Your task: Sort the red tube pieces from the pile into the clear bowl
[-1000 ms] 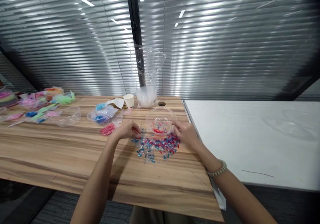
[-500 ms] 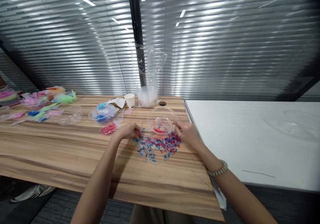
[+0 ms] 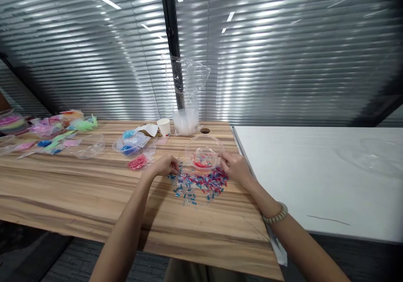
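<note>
A loose pile of small tubular pieces, blue, red and clear, is spread over the wooden table. At its far side stands a clear round plastic bowl, tilted towards me, with some red pieces inside. My right hand grips the bowl's right rim between thumb and fingers. My left hand is at the left edge of the pile, its fingertips pinched together low over blue pieces. Whatever those fingers hold is too small to tell.
Left of the pile lie a bag of red pieces and a clear container with bags. A paper cup and a plastic bag of clear bowls stand behind. Colourful packets lie farther left. A white table adjoins on the right.
My left hand's fingers have drawn together slightly at the pile's left edge. The right hand and the bowl stay in place, and the view has shifted very slightly.
</note>
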The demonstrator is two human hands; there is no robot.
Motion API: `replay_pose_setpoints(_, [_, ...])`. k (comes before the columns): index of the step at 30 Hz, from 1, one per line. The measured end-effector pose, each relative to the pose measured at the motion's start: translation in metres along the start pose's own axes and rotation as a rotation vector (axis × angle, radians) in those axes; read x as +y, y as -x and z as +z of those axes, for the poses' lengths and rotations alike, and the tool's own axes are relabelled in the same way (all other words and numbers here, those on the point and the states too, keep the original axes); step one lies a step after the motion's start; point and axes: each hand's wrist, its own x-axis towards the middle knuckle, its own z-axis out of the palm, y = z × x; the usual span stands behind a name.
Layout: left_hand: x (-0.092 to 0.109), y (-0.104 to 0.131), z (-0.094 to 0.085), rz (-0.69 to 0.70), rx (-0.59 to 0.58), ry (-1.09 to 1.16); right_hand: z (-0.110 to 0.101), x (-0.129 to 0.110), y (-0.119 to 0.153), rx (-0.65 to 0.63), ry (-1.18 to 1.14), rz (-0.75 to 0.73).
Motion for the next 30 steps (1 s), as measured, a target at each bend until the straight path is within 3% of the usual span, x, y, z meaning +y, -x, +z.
replay_pose_setpoints(4, [0.002,0.001,0.000,0.021,0.015,0.031,0.000,0.001,0.000,-0.009,0.001,0.001])
replay_pose_setpoints(13, [0.008,-0.002,0.001,0.110,0.175,0.174,0.001,0.000,0.001,-0.017,0.000,0.008])
replay_pose_setpoints(20, [0.016,0.006,-0.002,0.094,0.149,0.524,0.000,-0.001,-0.001,-0.030,-0.009,0.014])
replay_pose_setpoints(30, [0.019,0.010,-0.006,0.120,0.142,0.676,0.000,0.000,-0.001,-0.023,0.001,0.021])
